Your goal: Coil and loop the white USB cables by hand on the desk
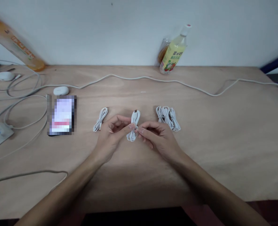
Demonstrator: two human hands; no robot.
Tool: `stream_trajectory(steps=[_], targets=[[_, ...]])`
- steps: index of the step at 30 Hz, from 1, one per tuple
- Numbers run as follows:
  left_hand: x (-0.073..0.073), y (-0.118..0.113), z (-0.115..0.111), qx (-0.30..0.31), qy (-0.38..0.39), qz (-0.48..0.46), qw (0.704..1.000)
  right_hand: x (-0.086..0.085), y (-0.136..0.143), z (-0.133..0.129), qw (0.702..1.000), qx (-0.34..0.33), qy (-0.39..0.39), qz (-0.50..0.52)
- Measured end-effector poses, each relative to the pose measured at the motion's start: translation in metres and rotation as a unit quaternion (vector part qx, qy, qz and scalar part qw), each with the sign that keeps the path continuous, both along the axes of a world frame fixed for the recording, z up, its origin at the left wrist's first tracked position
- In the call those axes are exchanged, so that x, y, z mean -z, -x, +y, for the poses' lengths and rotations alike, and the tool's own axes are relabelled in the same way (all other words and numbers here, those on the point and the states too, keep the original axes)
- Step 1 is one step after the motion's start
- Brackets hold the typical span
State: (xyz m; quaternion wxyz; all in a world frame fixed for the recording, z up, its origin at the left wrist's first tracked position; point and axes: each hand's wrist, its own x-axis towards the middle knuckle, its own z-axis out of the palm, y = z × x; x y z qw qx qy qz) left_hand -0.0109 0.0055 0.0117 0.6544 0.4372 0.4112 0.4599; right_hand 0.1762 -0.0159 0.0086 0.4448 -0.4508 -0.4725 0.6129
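A folded bundle of white USB cable (135,117) is held upright over the wooden table, its plug end at the top. My left hand (114,130) is closed round its left side, the thumb pressed on the bundle's middle. At that middle sits a thin white twist tie (137,127), and my right hand (159,136) pinches its end between thumb and forefinger. One coiled white cable (100,119) lies to the left, beside my left hand. Behind my right hand several more coiled cables (168,117) lie side by side, partly hidden by it.
A small white tie (143,92) lies farther back. A long white cable (153,79) runs across the table. To the left are a phone (61,115), a white earbud case (61,91) and loose cords. Bottles (173,53) lean against the wall at the back.
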Motion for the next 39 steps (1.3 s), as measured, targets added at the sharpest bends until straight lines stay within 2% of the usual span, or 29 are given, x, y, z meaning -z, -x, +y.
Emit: stream_trajectory(steps=[4,7,10,13,17,20,30,39], targets=[[-0.003,0.0,0.0,0.013,0.021,0.014,1.0,-0.004,-0.002,0.001,0.997,-0.016,-0.053,-0.045],[-0.003,0.0,0.001,0.01,0.026,0.013,1.0,-0.003,-0.002,-0.001,0.977,0.022,-0.149,-0.15],[-0.002,-0.001,0.001,-0.004,0.027,0.009,1.0,0.002,-0.002,-0.004,0.925,0.079,-0.274,-0.252],[-0.001,-0.002,0.001,-0.016,0.025,0.011,1.0,0.007,-0.001,-0.006,0.863,0.106,-0.377,-0.321],[0.002,-0.003,0.0,-0.023,0.027,0.023,0.999,0.009,0.0,-0.007,0.798,0.124,-0.449,-0.384],[0.003,-0.004,0.0,-0.03,0.03,0.026,0.999,0.01,0.0,-0.008,0.771,0.127,-0.474,-0.406],[0.003,-0.003,-0.001,-0.036,0.029,0.019,0.999,0.01,-0.001,-0.007,0.744,0.123,-0.5,-0.425],[0.003,-0.004,-0.002,-0.041,-0.017,0.043,0.998,0.009,0.001,-0.008,0.8,0.112,-0.457,-0.373]])
